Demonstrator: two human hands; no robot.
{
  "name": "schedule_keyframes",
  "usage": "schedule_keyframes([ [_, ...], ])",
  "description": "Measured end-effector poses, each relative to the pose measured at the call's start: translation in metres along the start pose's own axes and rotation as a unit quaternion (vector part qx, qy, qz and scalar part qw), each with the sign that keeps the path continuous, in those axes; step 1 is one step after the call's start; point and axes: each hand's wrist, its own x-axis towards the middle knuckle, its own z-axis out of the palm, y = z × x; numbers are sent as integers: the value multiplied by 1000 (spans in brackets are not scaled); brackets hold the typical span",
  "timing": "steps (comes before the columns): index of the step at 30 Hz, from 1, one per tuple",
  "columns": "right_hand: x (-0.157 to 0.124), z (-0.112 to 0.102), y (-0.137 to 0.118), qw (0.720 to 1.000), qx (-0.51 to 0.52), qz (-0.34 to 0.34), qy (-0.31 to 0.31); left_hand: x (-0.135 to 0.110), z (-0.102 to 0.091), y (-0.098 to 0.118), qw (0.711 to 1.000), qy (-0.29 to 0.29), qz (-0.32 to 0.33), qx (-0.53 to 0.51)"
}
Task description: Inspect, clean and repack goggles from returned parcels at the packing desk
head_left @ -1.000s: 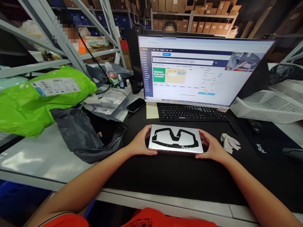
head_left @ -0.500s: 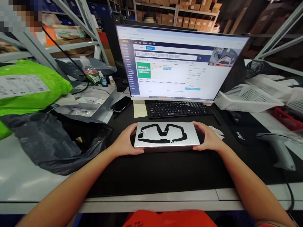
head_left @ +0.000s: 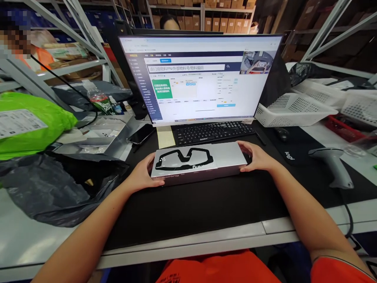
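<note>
A long silver box (head_left: 188,160) with a black outline graphic on its top lies across the black desk mat, in front of the keyboard. A seam crosses its top, right of the graphic, with a plain silver section (head_left: 228,154) extending beyond it. My left hand (head_left: 143,175) grips the left end, thumb along the near side. On the right end, my right hand (head_left: 256,157) holds the plain section between thumb and fingers. The box's underside and some fingertips are hidden.
Behind the box stand a keyboard (head_left: 212,133) and a monitor (head_left: 200,90). A phone (head_left: 140,134), an opened dark plastic bag (head_left: 55,192) and a green parcel (head_left: 32,125) are left. Rightward are a mouse (head_left: 282,134), a barcode scanner (head_left: 332,163) and white baskets (head_left: 294,112).
The box has grown longer: its plain right section sticks out further past the seam. My left hand has shifted left with the graphic part. The camera view has turned slightly.
</note>
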Motion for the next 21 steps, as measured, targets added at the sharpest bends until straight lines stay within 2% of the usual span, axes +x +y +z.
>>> schedule_keyframes([
  [13,-4,-15,14,999,29,44,-3,-8,-21,3,1000,7,-1,18],
  [21,-13,-36,19,996,44,81,-2,-21,-30,15,997,48,22,-60],
])
